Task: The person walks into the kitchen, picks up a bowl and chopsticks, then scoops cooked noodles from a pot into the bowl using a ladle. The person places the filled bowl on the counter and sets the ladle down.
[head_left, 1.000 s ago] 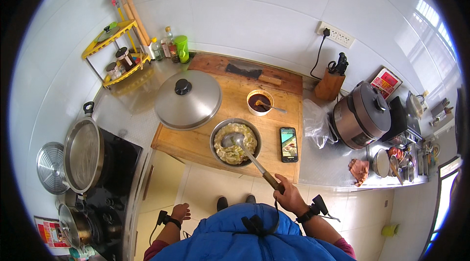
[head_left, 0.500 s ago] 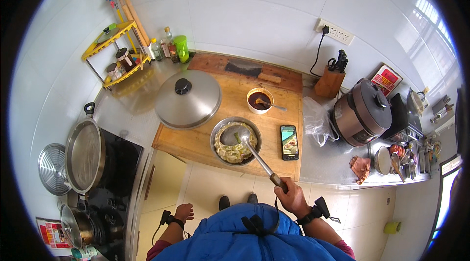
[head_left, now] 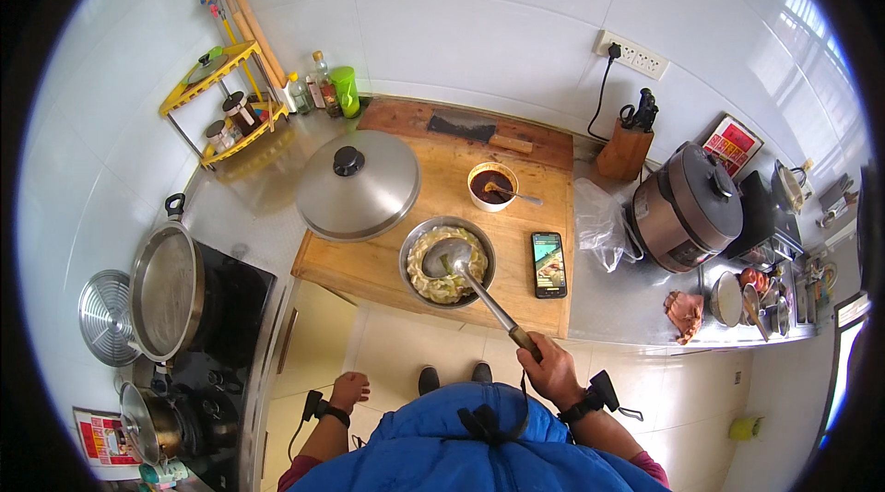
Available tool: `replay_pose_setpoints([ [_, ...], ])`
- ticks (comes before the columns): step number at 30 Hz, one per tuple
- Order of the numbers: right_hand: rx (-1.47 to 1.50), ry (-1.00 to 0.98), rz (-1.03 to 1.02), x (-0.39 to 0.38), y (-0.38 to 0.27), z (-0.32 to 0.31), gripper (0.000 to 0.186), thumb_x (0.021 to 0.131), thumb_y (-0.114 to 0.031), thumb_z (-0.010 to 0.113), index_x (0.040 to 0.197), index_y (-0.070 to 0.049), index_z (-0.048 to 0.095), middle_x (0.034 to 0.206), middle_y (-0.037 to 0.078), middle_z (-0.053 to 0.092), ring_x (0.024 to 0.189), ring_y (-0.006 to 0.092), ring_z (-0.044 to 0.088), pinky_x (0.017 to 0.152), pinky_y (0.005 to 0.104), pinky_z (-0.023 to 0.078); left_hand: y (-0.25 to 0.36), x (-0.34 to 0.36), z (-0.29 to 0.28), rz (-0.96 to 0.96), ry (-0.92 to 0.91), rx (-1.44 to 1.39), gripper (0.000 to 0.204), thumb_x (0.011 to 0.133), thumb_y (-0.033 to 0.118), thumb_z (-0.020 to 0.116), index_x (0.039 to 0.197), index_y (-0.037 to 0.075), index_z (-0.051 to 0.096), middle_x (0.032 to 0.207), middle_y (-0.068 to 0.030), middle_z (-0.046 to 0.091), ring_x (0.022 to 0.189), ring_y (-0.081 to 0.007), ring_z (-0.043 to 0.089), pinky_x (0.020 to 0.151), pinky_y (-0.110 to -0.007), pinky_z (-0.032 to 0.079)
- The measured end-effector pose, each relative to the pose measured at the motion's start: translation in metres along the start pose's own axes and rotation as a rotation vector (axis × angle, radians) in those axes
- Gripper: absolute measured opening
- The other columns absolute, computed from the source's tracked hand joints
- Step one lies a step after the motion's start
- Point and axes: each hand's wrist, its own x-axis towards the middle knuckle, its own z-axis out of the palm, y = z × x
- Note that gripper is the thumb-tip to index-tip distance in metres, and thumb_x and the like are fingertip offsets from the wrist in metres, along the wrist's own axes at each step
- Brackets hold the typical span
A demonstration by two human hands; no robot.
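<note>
My right hand [head_left: 550, 372] is wrapped round the handle of a metal ladle [head_left: 493, 306]. The ladle's scoop rests in a steel bowl [head_left: 406, 275] near the front edge of a wooden board, among a pale mixture [head_left: 429, 287] with green pieces. What the mixture is made of is hard to tell. My left hand [head_left: 349, 391] hangs in front of the counter at the lower left, holding nothing, its fingers loosely bent and a little apart. Behind the bowl stands a white tub [head_left: 493, 206] of dark sauce with a spoon [head_left: 516, 194] in it.
The wooden board [head_left: 369, 257] also carries a domed lid [head_left: 355, 192], a phone [head_left: 548, 266] and a cleaver [head_left: 466, 129]. Right of it are a plastic bag [head_left: 599, 225], a knife block [head_left: 625, 151] and an electric cooker [head_left: 684, 211]. A pan [head_left: 166, 275] sits by the left stove.
The whole view has shifted slightly. My right hand keeps its grip on the ladle, whose scoop stays in the bowl. My left hand remains low with its fingers a bit more bent.
</note>
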Motion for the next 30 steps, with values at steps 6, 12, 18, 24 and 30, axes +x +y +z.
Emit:
replay_pose_setpoints([
  [6,0.026,0.089,-0.055,-0.001,-0.004,0.003,0.035,0.091,-0.025,0.069,0.118,-0.003,0.065,0.096,0.018,0.069,0.089,0.0365,0.068,0.078,0.043,0.055,0.114,-0.045,0.027,0.498,0.071,0.112,0.018,0.094,0.018,0.067,0.099,0.002,0.065,0.079,-0.001,0.063,0.067,-0.0092,0.059,0.058,-0.025,0.049],
  [12,0.056,0.085,-0.043,-0.005,-0.006,0.009,0.036,0.09,-0.025,0.071,0.118,-0.003,0.065,0.101,0.019,0.069,0.093,0.036,0.069,0.08,0.0417,0.056,0.192,-0.101,0.071,0.838,-0.037,0.016,0.011,0.091,0.01,0.071,0.097,0.002,0.066,0.081,0.0019,0.064,0.07,-0.0044,0.056,0.063,-0.022,0.047],
  [18,0.062,0.072,-0.057,-0.008,-0.008,0.012,0.037,0.089,-0.026,0.073,0.119,-0.005,0.064,0.103,0.018,0.07,0.091,0.0353,0.07,0.08,0.0413,0.056,0.24,-0.12,0.108,1.051,-0.042,0.18,0.01,0.09,0.008,0.074,0.094,0.002,0.067,0.077,0.0046,0.06,0.068,-0.0032,0.051,0.061,-0.021,0.044],
  [24,0.064,0.063,-0.031,-0.011,-0.012,0.014,0.037,0.089,-0.026,0.073,0.118,-0.006,0.064,0.101,0.017,0.069,0.091,0.0355,0.07,0.079,0.0415,0.056,0.261,-0.124,0.132,1.292,0.094,0.333,0.013,0.085,0.006,0.077,0.096,0.007,0.07,0.087,-0.0018,0.062,0.073,-0.0102,0.053,0.064,-0.026,0.045],
  [30,0.07,0.054,-0.054,-0.016,-0.015,0.012,0.036,0.088,-0.026,0.073,0.118,-0.006,0.065,0.1,0.017,0.069,0.09,0.036,0.069,0.079,0.0422,0.056,0.262,-0.123,0.137,1.3,0.133,0.367,0.014,0.083,0.007,0.077,0.095,0.009,0.071,0.09,-0.0063,0.061,0.079,-0.0178,0.057,0.066,-0.031,0.047],
])
